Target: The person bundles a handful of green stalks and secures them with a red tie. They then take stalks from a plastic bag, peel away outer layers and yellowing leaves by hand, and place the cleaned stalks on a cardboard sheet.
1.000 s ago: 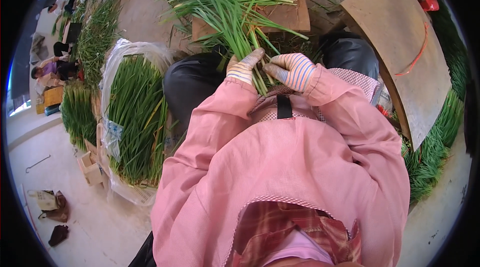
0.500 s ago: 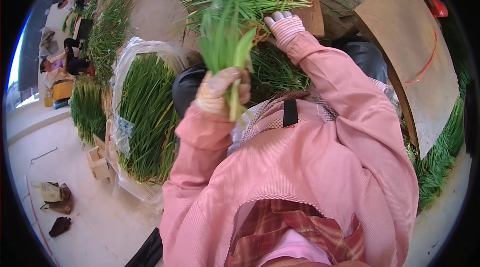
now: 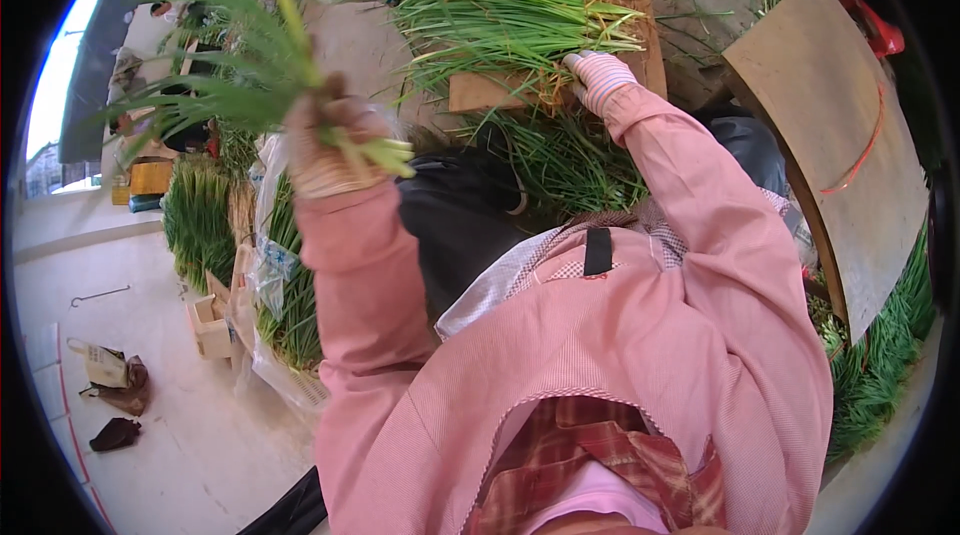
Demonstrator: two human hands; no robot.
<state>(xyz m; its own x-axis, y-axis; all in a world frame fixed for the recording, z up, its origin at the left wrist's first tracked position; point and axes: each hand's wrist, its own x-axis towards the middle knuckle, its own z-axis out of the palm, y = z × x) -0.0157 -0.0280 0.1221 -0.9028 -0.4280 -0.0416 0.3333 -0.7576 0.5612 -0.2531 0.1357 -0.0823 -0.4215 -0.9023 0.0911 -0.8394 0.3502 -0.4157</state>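
My left hand point(image 3: 335, 130), in a pale glove, is raised at the left and closed round a bunch of long green leafy stalks point(image 3: 235, 70). Its blurred leaves fan out to the upper left, and the pale stem ends stick out to the right of my fist. My right hand point(image 3: 600, 78), in a striped glove, is at the near edge of a pile of similar stalks point(image 3: 510, 20). Its fingers curl down beside the pile's pale ends and some dry brownish strands. What they grip, if anything, is hidden. The pile lies on a brown wooden board point(image 3: 490, 93).
Loose green leaves point(image 3: 570, 160) lie below the board. At my left stands a plastic-lined crate point(image 3: 290, 355) of upright greens, beside a small wooden box point(image 3: 210, 325). A large curved-looking panel point(image 3: 835, 135) leans at the right. People sit farther off at the left.
My left hand has swung up and left with the bunch, which now tilts left. My right hand's fingers, stretched out before, now curl at the pile's edge. The view has shifted a little.
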